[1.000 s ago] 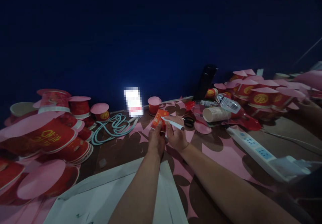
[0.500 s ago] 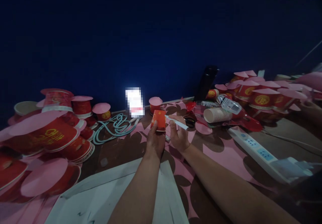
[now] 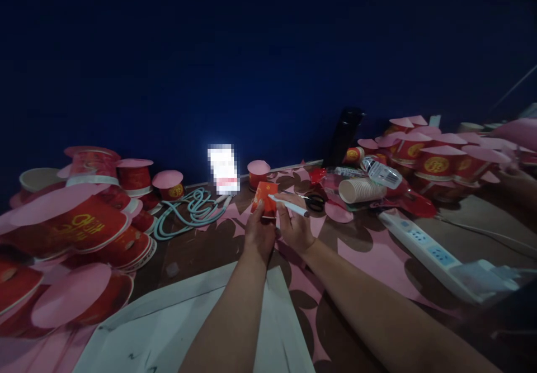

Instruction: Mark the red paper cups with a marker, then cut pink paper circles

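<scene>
My left hand (image 3: 259, 231) is closed around a red paper cup (image 3: 267, 194), its thumb across the side that faces me. Between the fingers of my right hand (image 3: 296, 229) is a white pen (image 3: 290, 204), slanted so that its tip points left at the cup's wall. Whether the tip touches the cup I cannot tell. Just behind the held cup stands another red cup with a pink paper disc (image 3: 259, 168) on it. Black-handled scissors (image 3: 315, 201) lie to the right of my right hand.
Red cups with pink discs (image 3: 94, 216) crowd the left side; more (image 3: 438, 163) are massed at the right. A bright blurred screen (image 3: 224, 169), a coiled pale-blue cable (image 3: 188, 215), stacked paper cups (image 3: 361, 190), a black bottle (image 3: 346, 135) and a power strip (image 3: 432, 253) surround my hands. A person's hand (image 3: 520, 185) shows far right.
My right hand has shifted slightly left with the pen, whose tip now lies over the cup's side instead of at its right edge. My left hand keeps its hold on the cup.
</scene>
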`<control>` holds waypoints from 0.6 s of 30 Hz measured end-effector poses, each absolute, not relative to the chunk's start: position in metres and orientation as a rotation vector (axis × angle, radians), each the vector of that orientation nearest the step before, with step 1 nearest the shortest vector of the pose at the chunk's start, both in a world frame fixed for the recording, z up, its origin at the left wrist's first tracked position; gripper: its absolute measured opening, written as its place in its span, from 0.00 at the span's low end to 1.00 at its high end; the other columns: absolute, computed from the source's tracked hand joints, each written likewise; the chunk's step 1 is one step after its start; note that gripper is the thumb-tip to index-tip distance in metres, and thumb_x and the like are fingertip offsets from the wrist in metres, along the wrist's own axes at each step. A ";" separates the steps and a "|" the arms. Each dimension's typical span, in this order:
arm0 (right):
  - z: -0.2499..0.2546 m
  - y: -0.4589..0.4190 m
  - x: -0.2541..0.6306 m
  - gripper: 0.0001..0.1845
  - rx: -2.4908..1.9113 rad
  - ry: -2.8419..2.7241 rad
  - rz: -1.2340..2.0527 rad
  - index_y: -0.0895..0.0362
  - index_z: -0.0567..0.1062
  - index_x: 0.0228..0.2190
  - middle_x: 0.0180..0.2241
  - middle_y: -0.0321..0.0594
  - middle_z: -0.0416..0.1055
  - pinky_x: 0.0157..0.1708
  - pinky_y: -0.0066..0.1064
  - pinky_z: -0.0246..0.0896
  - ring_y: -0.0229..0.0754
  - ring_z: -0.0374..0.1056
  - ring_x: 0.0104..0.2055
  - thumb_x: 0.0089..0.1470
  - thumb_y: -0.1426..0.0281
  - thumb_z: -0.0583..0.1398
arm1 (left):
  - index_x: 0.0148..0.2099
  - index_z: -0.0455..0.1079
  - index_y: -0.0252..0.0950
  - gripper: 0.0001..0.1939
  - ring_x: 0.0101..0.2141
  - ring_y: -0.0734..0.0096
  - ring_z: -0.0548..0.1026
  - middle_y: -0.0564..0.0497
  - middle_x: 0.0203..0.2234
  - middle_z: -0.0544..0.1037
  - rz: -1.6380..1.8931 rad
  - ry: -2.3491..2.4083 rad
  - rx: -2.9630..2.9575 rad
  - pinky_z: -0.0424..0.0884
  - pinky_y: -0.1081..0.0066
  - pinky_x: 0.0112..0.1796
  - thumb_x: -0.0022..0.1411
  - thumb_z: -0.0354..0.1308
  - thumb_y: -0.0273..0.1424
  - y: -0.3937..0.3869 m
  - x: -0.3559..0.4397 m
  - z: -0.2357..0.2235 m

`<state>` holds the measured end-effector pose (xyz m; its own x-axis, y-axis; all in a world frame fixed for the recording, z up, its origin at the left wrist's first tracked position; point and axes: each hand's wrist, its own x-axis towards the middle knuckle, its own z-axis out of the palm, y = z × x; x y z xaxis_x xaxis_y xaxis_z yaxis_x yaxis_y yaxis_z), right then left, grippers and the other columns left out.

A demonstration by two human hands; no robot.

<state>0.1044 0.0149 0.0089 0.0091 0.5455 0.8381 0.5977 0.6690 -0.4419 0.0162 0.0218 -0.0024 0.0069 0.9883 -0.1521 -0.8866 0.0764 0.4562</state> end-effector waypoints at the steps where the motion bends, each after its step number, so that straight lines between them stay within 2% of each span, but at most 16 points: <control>1: 0.009 0.015 0.104 0.11 -0.950 -1.642 -0.057 0.56 0.72 0.41 0.39 0.45 0.74 0.46 0.42 0.62 0.44 0.68 0.43 0.59 0.71 0.52 | 0.41 0.71 0.34 0.10 0.46 0.68 0.73 0.45 0.41 0.76 1.491 0.484 0.265 0.65 0.69 0.50 0.56 0.57 0.31 0.022 0.016 -0.003; 18: 0.008 0.016 0.105 0.10 -0.976 -1.671 -0.078 0.56 0.72 0.41 0.39 0.44 0.74 0.46 0.41 0.61 0.44 0.68 0.44 0.59 0.70 0.53 | 0.41 0.72 0.35 0.11 0.45 0.69 0.73 0.47 0.40 0.77 1.487 0.501 0.273 0.65 0.69 0.49 0.54 0.60 0.32 0.021 0.017 -0.003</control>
